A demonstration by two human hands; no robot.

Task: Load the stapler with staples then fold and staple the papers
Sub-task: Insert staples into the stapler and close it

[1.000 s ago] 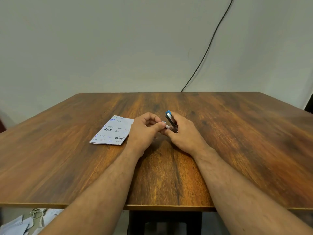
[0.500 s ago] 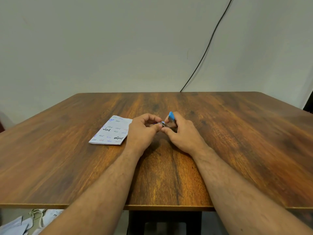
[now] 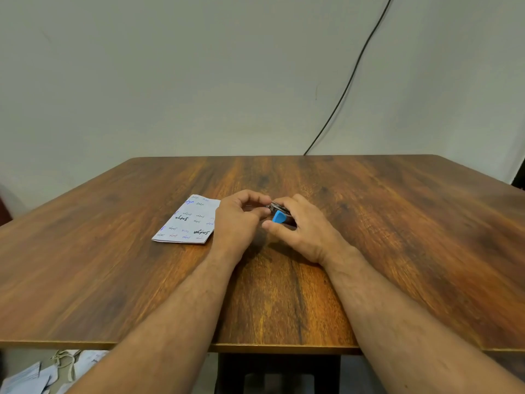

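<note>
A small stapler [image 3: 279, 216] with a blue end and a metal body sits between my two hands near the middle of the wooden table [image 3: 397, 223]. My right hand [image 3: 302, 226] grips it, thumb under the blue end and fingers curled over the top. My left hand [image 3: 241, 220] has its fingers curled and pinches at the stapler's metal front; whether it holds staples is hidden. A folded paper [image 3: 187, 221] covered in handwriting lies flat just left of my left hand.
A black cable [image 3: 349, 81] runs down the wall to the table's far edge. On the floor at the lower left lie loose papers and a cord [image 3: 42, 373]. A dark table leg [image 3: 278, 373] stands under the near edge.
The stapler's blue end has swung down from pointing up to facing me, low in my right hand. My left fingers stayed at its metal front. The paper has not moved.
</note>
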